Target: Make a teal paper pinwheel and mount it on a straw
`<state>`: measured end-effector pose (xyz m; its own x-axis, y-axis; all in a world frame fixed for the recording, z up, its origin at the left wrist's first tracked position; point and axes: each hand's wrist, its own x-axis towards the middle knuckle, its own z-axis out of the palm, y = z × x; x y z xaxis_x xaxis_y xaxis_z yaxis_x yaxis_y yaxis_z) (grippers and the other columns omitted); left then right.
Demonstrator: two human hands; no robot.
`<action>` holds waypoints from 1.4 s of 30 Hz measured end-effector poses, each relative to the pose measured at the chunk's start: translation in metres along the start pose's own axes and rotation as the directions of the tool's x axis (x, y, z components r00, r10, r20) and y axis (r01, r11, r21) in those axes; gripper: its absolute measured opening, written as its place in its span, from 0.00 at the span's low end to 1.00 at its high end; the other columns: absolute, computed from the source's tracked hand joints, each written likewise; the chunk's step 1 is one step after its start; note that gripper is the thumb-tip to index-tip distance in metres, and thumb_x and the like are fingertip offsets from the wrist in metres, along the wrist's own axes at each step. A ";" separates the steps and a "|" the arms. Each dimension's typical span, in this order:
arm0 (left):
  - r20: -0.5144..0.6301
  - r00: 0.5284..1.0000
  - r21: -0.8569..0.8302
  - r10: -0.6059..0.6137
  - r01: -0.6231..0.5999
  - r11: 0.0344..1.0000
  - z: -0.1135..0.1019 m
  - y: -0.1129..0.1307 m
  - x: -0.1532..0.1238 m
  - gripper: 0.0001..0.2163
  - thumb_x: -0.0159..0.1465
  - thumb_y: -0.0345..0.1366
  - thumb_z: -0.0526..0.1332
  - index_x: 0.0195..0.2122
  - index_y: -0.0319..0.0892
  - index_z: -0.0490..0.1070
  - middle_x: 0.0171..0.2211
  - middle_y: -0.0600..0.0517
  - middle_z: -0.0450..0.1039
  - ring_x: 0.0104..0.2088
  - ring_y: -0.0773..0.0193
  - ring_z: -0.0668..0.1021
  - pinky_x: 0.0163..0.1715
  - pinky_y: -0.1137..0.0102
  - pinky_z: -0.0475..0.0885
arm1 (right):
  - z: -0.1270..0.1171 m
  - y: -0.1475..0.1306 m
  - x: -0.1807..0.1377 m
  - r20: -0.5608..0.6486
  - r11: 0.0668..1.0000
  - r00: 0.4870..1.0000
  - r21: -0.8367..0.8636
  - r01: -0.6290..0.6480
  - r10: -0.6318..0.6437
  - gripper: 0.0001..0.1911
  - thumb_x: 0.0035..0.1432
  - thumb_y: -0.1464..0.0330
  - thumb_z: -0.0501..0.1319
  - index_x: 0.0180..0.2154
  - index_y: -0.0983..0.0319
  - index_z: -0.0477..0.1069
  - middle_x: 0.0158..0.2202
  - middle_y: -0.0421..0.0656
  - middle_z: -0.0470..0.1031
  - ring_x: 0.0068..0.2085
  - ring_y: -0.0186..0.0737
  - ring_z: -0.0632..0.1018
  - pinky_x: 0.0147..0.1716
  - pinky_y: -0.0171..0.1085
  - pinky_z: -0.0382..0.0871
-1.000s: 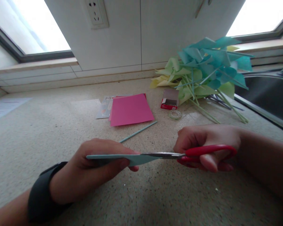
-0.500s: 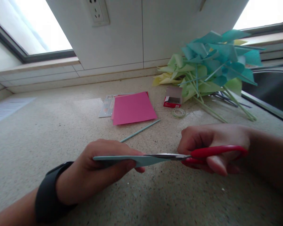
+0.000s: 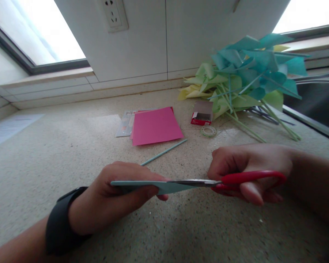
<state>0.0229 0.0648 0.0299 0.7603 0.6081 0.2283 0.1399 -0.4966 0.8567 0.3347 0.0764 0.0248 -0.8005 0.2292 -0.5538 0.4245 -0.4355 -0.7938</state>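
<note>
So the left hand (image 3: 112, 199) sits in the lower middle of the frame, its grip pinched tight on a teal paper (image 3: 142, 184) held flat and seen edge-on, just above the speckled surface (image 3: 44, 153). The right hand (image 3: 249, 164) is lower right, its grip closed around the red handles of the scissors (image 3: 235, 179). The blades look nearly together and meet the paper's right edge.

Behind the hands, mid-frame, a teal straw (image 3: 164, 151) lies near a pink sheet (image 3: 156, 126). Right of that there's a small red box (image 3: 202, 114) and a tape roll (image 3: 208, 131). A pile of pinwheels (image 3: 249, 73) fills the upper right.
</note>
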 end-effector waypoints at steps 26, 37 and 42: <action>0.024 1.000 -0.024 0.016 -0.015 1.000 0.002 0.000 0.000 0.10 0.67 0.26 0.61 0.42 0.44 0.81 0.36 0.52 0.85 0.33 0.66 0.84 0.34 0.76 0.77 | 0.002 0.002 0.003 0.019 0.999 0.999 -0.009 0.046 -0.045 0.27 0.48 0.48 0.73 0.25 0.62 0.66 0.16 0.33 0.67 0.15 0.28 0.67 0.10 0.24 0.59; 0.037 0.999 -0.025 -0.002 0.003 1.000 0.005 0.006 0.001 0.11 0.67 0.26 0.61 0.43 0.45 0.82 0.36 0.50 0.85 0.33 0.63 0.84 0.33 0.74 0.77 | 0.008 -0.003 0.001 -0.002 0.998 0.998 0.026 -0.055 0.055 0.31 0.41 0.45 0.75 0.25 0.63 0.66 0.16 0.33 0.67 0.17 0.27 0.67 0.13 0.25 0.60; 0.031 0.999 -0.020 0.009 -0.009 1.000 0.007 0.004 0.001 0.11 0.67 0.24 0.61 0.44 0.44 0.81 0.36 0.50 0.85 0.33 0.64 0.84 0.33 0.75 0.77 | 0.010 -0.002 0.003 0.003 1.000 1.000 0.002 -0.002 0.002 0.29 0.46 0.47 0.74 0.25 0.62 0.66 0.16 0.33 0.66 0.16 0.27 0.65 0.13 0.25 0.58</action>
<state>0.0286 0.0589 0.0306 0.7810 0.5838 0.2219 0.1203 -0.4892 0.8638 0.3270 0.0690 0.0269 -0.8008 0.2255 -0.5548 0.4252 -0.4382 -0.7919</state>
